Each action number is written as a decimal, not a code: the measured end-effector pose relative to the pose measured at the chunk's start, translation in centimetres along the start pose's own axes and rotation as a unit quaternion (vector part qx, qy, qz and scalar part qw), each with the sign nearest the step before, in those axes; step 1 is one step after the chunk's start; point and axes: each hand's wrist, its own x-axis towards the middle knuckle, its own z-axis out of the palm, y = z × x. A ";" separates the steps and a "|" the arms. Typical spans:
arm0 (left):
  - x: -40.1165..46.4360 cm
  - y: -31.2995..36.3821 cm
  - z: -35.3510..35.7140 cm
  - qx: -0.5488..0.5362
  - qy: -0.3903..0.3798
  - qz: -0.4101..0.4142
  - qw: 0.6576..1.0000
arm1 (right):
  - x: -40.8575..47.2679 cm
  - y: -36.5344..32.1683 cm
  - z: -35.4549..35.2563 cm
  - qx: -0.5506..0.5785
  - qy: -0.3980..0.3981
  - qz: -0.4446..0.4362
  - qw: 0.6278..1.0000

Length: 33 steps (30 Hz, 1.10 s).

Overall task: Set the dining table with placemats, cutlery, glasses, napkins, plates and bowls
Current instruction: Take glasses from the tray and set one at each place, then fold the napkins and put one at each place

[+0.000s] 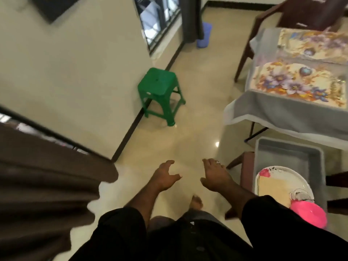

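Both hands hang empty at the lower middle of the frame, left hand and right hand with fingers loosely spread. At lower right a floral plate and pink bowl overhang a grey tub; a careless reach might tip them. Further off, upper right, two placemats lie on the desk, whose draped cloth could snag and drag them.

The surface is covered by a grey cloth, on which two floral placemats are laid side by side.
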 end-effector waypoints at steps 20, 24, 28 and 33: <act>23.4 35.0 7.5 0.334 -0.321 0.313 0.829 | -2.3 14.0 -4.8 0.302 0.130 0.517 0.791; 21.9 38.1 12.2 0.380 -0.370 0.353 0.771 | -4.6 13.4 -2.1 0.360 0.148 0.582 0.713; 20.7 40.0 17.4 0.427 -0.404 0.360 0.725 | -5.9 14.2 0.0 0.411 0.167 0.620 0.647; 19.5 41.2 22.6 0.483 -0.411 0.358 0.686 | -6.0 16.9 3.1 0.454 0.168 0.628 0.609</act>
